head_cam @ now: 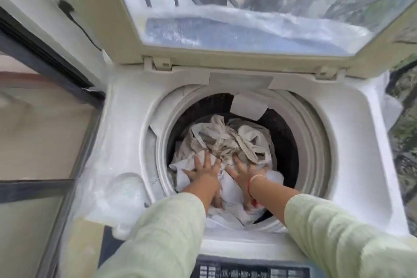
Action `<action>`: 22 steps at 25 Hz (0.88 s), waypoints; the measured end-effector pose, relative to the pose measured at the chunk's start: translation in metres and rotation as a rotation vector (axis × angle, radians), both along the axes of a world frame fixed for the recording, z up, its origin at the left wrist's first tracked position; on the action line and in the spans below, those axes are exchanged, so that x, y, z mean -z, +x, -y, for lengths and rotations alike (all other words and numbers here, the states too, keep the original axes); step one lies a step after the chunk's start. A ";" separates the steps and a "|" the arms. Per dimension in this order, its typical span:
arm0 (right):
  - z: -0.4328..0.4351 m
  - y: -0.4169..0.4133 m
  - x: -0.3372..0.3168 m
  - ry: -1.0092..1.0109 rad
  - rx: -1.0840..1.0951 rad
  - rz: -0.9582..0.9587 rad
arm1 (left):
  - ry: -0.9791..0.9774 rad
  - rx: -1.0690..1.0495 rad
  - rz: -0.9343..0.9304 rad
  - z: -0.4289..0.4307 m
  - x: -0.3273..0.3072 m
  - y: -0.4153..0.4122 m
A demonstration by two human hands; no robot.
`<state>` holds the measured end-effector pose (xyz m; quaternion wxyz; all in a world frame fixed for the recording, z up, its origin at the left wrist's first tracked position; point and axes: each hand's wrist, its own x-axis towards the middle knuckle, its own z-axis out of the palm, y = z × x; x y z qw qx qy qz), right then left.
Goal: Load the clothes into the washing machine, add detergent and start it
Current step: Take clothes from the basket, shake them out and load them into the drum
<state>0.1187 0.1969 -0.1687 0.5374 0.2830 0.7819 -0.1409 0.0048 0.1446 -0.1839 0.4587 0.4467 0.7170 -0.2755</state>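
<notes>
Both hands, left hand and right hand, press flat on clothes.

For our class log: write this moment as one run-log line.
stage loading | left hand pressing clothes | right hand pressing clothes | lid open

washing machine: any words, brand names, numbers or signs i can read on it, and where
No text can be read in this view.
Dark control panel at the front edge of the white top-loading washing machine: rows of buttons with pale markings, too blurred to read.
Grey rectangular plate behind the tub opening: blank or too blurred to tell.
Raised cream lid with clear window: no lettering visible.
</notes>
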 end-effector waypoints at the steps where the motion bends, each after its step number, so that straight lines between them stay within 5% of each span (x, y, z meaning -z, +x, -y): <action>1: -0.002 -0.006 0.012 -0.006 0.013 -0.008 | -0.014 -0.001 -0.033 -0.003 0.010 -0.005; 7: -0.049 -0.036 0.052 0.105 0.094 -0.093 | 0.176 -0.082 -0.139 -0.020 0.040 -0.035; 15: -0.046 -0.002 -0.022 0.031 0.152 -0.225 | 0.118 0.042 0.023 -0.015 -0.050 -0.045; 18: -0.033 0.008 -0.110 -0.017 0.247 -0.461 | 0.443 0.172 -0.008 0.006 -0.116 -0.047; 22: 0.033 0.010 -0.217 0.101 0.310 -0.909 | 1.325 0.085 -0.289 0.094 -0.201 -0.066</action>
